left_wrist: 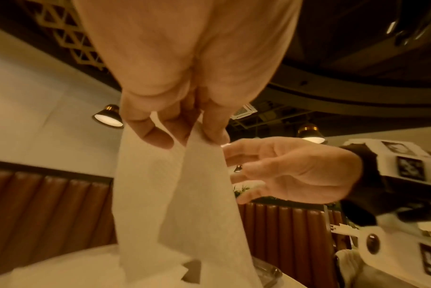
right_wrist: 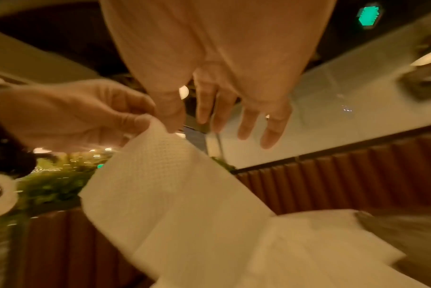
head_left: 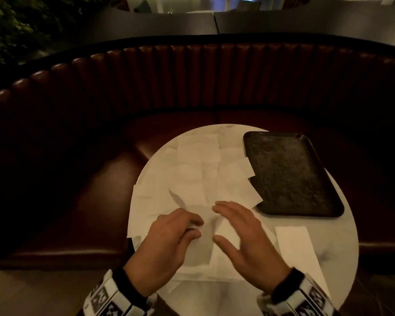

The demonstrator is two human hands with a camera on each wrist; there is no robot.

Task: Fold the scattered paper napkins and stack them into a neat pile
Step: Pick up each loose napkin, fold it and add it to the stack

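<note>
Several white paper napkins [head_left: 198, 169] lie scattered and overlapping on a round white table [head_left: 342, 258]. My left hand [head_left: 196, 228] pinches the top edge of one napkin [head_left: 203, 249] between thumb and fingers and holds it up off the pile. In the left wrist view that napkin [left_wrist: 184, 194] hangs down from my left hand [left_wrist: 188, 136], bent into two flaps. My right hand [head_left: 224, 222] hovers just right of it, fingers straight and spread, holding nothing. The right wrist view shows the right hand [right_wrist: 221, 128] open beside the lifted napkin [right_wrist: 165, 194].
A dark rectangular tray [head_left: 287, 174] sits on the table's right half, some napkin corners overlapping its left rim. One long folded napkin [head_left: 297, 245] lies alone at the near right. A curved brown padded bench [head_left: 192, 76] wraps round the far side.
</note>
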